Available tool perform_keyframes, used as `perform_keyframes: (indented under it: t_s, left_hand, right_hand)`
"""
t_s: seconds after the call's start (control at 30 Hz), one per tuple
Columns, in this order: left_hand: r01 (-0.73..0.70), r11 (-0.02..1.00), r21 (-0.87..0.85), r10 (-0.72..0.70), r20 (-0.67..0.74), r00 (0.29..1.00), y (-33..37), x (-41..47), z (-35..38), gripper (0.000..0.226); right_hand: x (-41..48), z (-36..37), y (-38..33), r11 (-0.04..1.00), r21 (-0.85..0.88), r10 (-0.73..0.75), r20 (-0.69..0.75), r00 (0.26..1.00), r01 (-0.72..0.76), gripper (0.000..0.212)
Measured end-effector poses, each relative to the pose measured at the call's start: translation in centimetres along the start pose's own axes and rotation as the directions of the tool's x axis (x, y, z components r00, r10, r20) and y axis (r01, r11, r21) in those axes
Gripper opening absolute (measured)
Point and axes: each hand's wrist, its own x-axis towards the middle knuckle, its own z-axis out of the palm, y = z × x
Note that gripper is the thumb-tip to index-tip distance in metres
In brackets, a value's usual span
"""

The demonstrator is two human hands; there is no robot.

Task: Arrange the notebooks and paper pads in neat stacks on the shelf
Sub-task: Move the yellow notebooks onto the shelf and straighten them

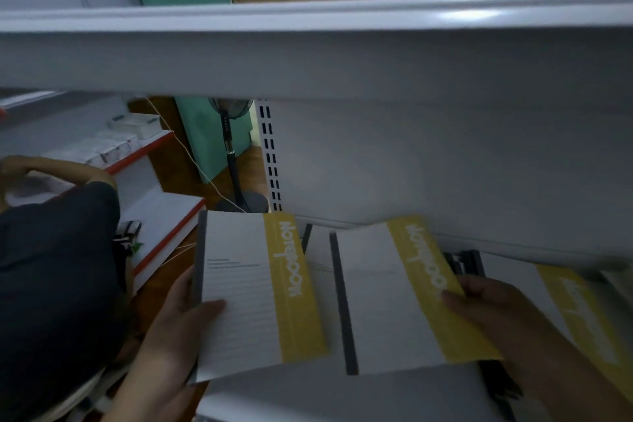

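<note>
My left hand (186, 315) grips a white notebook with a yellow band and grey spine (246, 298) by its left edge, thumb on the cover. My right hand (486, 305) holds a second matching notebook (387, 301) at its yellow right edge, thumb on top. Both notebooks lie over the lower white shelf (342, 397), side by side. A third yellow-banded notebook (582, 315) lies further right on the shelf, partly hidden behind my right hand.
A white upper shelf (308, 55) hangs low over the notebooks, with a slotted upright (270, 161) behind. Another person in a dark top (58, 267) crouches at the left by a red-edged shelf unit (157, 202). A standing fan (236, 164) is behind.
</note>
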Motion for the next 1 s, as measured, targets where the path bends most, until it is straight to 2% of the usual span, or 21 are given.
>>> perform_keyframes:
  t_s: [0.03,0.07,0.17,0.23,0.3,0.33,0.37,0.43,0.47,0.5,0.57,0.6,0.63,0.7,0.77,0.87,0.93,0.97,1.0]
  left_hand:
    - [0.006,1.000,0.020,-0.006,0.000,1.000,-0.1,0.1,0.4,0.046]
    - [0.029,0.999,0.035,-0.029,0.007,1.000,-0.1,0.0,1.0,0.042]
    - [0.117,0.993,0.026,-0.119,0.103,0.988,0.1,-0.2,2.8,0.045]
    - [0.145,0.989,-0.034,-0.140,0.124,0.982,0.1,-0.2,3.1,0.054]
    - [0.097,0.995,-0.008,-0.096,0.056,0.994,-0.1,0.1,2.4,0.054]
    - [0.070,0.997,0.038,-0.071,0.021,0.997,0.1,0.2,1.9,0.050]
    - [0.058,0.996,0.064,-0.058,-0.002,0.998,0.1,0.5,1.2,0.048]
    - [0.070,0.996,0.064,-0.069,-0.008,0.998,0.5,0.8,0.3,0.048]
    - [0.072,0.996,0.061,-0.071,-0.020,0.997,0.6,0.7,-0.1,0.049]
    - [0.066,0.995,0.078,-0.062,-0.047,0.997,0.7,0.7,-0.3,0.048]
    - [0.054,0.991,0.124,-0.044,-0.080,0.996,0.9,0.5,-0.1,0.048]
    - [0.041,0.990,0.138,-0.030,-0.082,0.996,0.8,0.5,0.1,0.048]
    - [0.032,0.989,0.143,-0.022,-0.065,0.998,0.4,0.6,0.4,0.047]
    - [0.049,0.985,0.168,-0.050,0.006,0.999,0.1,0.3,1.5,0.046]
    - [0.071,0.981,0.182,-0.082,0.052,0.995,0.0,0.0,3.0,0.047]
    - [0.136,0.982,0.132,-0.155,0.143,0.978,0.1,-0.1,3.3,0.072]
    - [0.131,0.987,0.092,-0.141,0.109,0.984,0.1,0.2,2.2,0.078]
    - [0.114,0.991,0.069,-0.120,0.086,0.989,0.2,0.3,1.6,0.076]
    - [0.098,0.994,0.045,-0.101,0.059,0.993,0.5,0.4,1.1,0.077]
  right_hand:
    - [-0.3,0.3,-0.4,0.998,0.065,-0.005,0.014,1.000,0.004,0.011]
    - [-0.4,1.0,-0.5,0.999,0.045,-0.029,0.030,0.999,0.028,0.009]
    - [-0.2,5.0,-0.6,0.956,-0.221,-0.177,0.081,0.981,0.191,0.014]
    - [0.9,6.8,0.3,0.855,-0.458,-0.270,0.012,0.963,0.245,0.021]
    - [2.2,7.2,1.3,0.671,-0.735,-0.269,-0.113,0.956,0.101,0.056]
    - [2.6,7.2,1.7,0.611,-0.790,-0.242,-0.126,0.962,0.050,0.063]
    - [2.8,6.8,2.1,0.589,-0.808,-0.205,-0.121,0.971,0.023,0.062]
    - [2.8,5.6,2.0,0.590,-0.807,-0.144,-0.099,0.985,0.004,0.045]
    - [2.7,4.5,1.7,0.616,-0.788,-0.121,-0.093,0.988,0.001,0.036]
    - [2.4,3.2,1.3,0.685,-0.729,-0.097,-0.092,0.991,-0.001,0.026]
    - [1.2,0.9,0.1,0.876,-0.482,-0.066,-0.098,0.993,0.011,0.011]
    - [0.4,0.2,-0.6,0.941,-0.339,-0.052,-0.092,0.994,0.018,0.007]
    - [-0.4,0.1,-1.3,0.977,-0.210,-0.052,-0.088,0.995,0.032,0.006]
    - [-1.1,1.2,-1.9,0.990,-0.112,-0.093,-0.073,0.993,0.084,0.006]
    - [-1.2,3.7,-2.0,0.966,-0.219,-0.150,-0.030,0.988,0.140,0.009]
    - [0.3,7.2,-1.1,0.872,-0.442,-0.233,0.002,0.972,0.210,0.034]
    - [2.2,7.6,0.2,0.718,-0.686,-0.247,-0.090,0.965,0.120,0.052]
    - [2.9,7.6,0.8,0.632,-0.773,-0.219,-0.108,0.970,0.057,0.062]
    - [3.2,7.4,1.3,0.592,-0.806,-0.173,-0.105,0.979,0.019,0.068]
